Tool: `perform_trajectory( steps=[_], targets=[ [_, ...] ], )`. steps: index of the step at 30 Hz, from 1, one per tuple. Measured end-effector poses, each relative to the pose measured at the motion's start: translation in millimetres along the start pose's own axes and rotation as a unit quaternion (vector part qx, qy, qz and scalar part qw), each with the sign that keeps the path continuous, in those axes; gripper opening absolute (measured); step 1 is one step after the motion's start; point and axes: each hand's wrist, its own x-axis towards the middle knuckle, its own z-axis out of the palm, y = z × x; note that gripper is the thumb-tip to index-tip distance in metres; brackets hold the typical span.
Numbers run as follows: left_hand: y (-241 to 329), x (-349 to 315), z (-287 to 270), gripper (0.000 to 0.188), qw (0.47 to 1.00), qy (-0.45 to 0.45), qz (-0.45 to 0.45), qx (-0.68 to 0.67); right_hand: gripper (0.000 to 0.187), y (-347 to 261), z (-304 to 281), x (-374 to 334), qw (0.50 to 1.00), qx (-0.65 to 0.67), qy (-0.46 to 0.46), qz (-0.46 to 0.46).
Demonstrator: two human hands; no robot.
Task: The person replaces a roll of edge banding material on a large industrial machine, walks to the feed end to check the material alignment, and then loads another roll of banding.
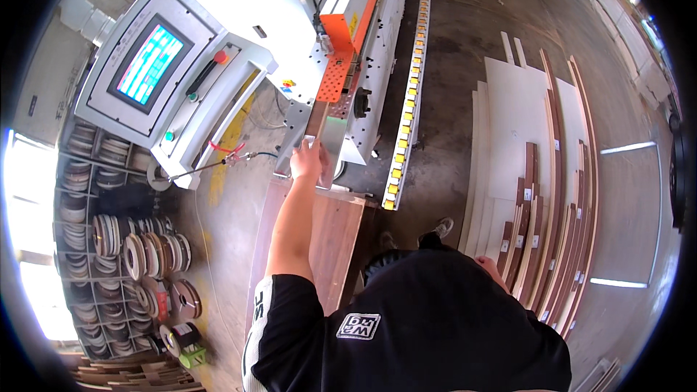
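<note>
My left hand [308, 162] reaches forward to the near end of an edge banding machine, its fingers bent round the end of a narrow brown board [317, 120]. The board's far end runs in under an orange perforated guard [335, 78]. Below that hand stands a brown wood-grain panel stack or box [337, 221]. My right hand [491, 271] is low at my right side, near several brown and white board strips [534, 174]. My dark sleeve and body hide most of it, and its fingers do not show clearly.
A control panel with a lit screen [151, 64] and a red button stands left of the machine. A rail with yellow rollers [404, 120] runs along its right. Rolls of edge banding [156, 252] fill a rack at left. An air gun [231, 154] hangs nearby.
</note>
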Motion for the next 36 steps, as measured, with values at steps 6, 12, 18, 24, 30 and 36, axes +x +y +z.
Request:
perform_trajectory(
  steps=[6, 12, 18, 24, 30, 36],
  targets=[
    [1.7, 2.3, 7.0, 0.049, 1.0, 0.01, 0.005, 0.009, 0.039, -2.5, 4.4, -0.2, 0.998, 0.057, -0.006, -0.004],
    [8.7, 2.7, 5.3, 0.057, 0.999, -0.008, 0.007, 0.035, 0.038, -4.4, 2.5, -1.5, 0.998, 0.063, -0.008, 0.02],
    [19.2, -1.8, -6.2, 0.055, 0.999, -0.027, 0.005, 0.032, 0.035, -16.2, -12.0, -21.5, 0.996, 0.087, 0.018, 0.03],
    [-1.3, 0.7, -5.4, 0.053, 0.999, 0.016, 0.044, 0.024, 0.041, 66.8, 37.3, 7.6, 0.997, 0.019, 0.053, 0.048],
    [11.8, -2.4, -8.3, 0.059, 0.999, 0.027, 0.039, 0.022, 0.04, 53.5, 46.6, 3.4, 0.995, 0.055, 0.041, 0.077],
    [6.9, 2.1, -1.6, 0.066, 1.0, -0.01, 0.021, 0.011, 0.04, 20.1, 30.2, -5.4, 0.995, 0.058, 0.063, 0.049]
  ],
)
